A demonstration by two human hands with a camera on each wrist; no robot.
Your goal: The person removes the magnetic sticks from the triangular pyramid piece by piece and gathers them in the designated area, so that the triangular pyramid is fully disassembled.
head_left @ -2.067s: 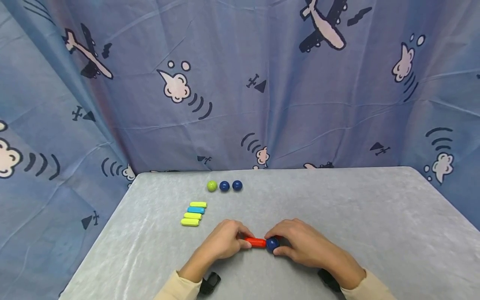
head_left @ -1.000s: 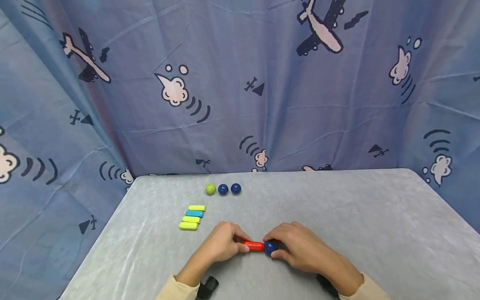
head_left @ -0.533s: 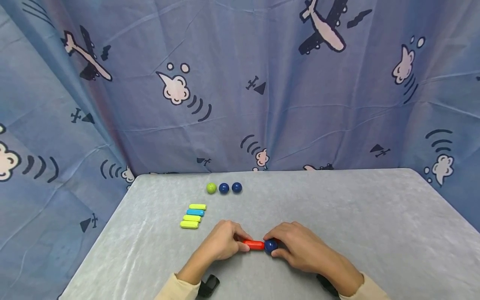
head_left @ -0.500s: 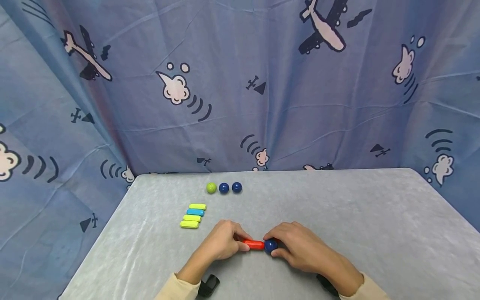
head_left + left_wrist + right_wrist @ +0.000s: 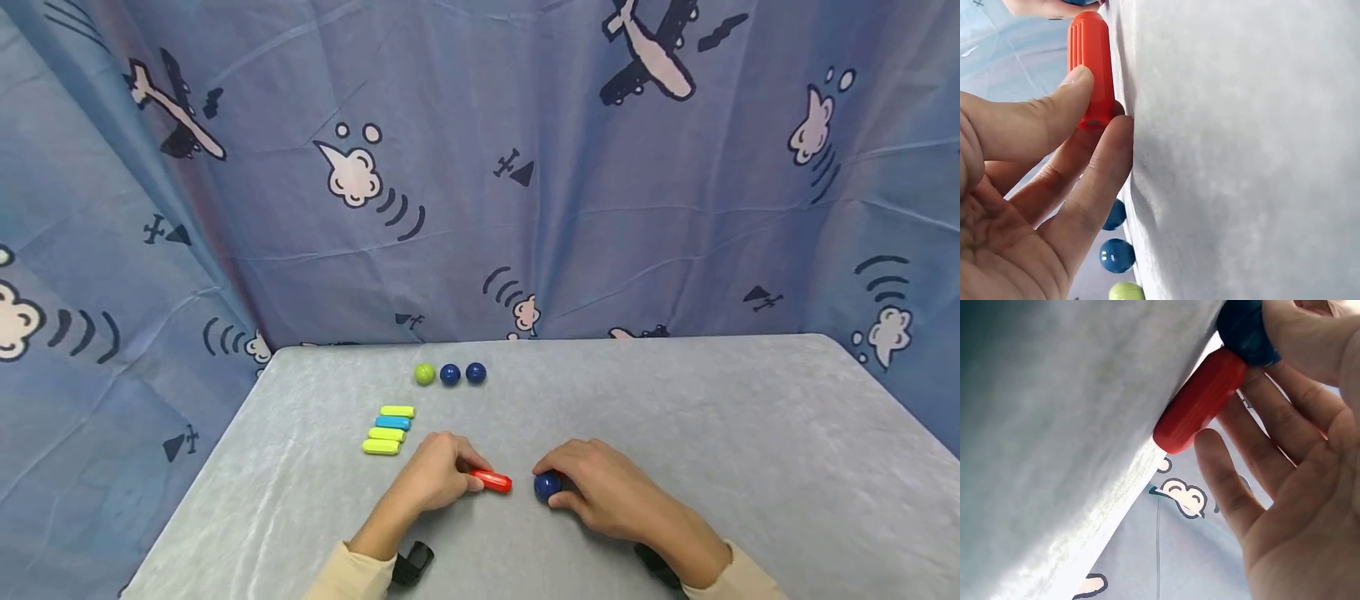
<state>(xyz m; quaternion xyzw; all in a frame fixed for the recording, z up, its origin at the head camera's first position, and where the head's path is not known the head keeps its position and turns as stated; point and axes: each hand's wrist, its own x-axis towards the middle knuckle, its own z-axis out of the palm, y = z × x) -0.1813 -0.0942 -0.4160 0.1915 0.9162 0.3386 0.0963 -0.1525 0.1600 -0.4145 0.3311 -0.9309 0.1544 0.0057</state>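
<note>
In the head view, my left hand pinches a short red ribbed rod between thumb and fingers. Its near end shows a small grey spot in the left wrist view, where the rod points up past the thumb. To the right, my right hand grips a dark blue ball, with a gap between ball and rod. A second red rod touches this ball in the right wrist view, lying under the curled fingers; the head view mostly hides it.
At the back of the grey cloth-covered table, a green ball and two blue balls stand in a row. Left of my hands lie several yellow-green rods and a blue rod. A patterned curtain hangs behind.
My left hand has moved left with its red rod, which earlier met the blue ball and is now apart from it. My right hand and the ball have shifted only slightly.
</note>
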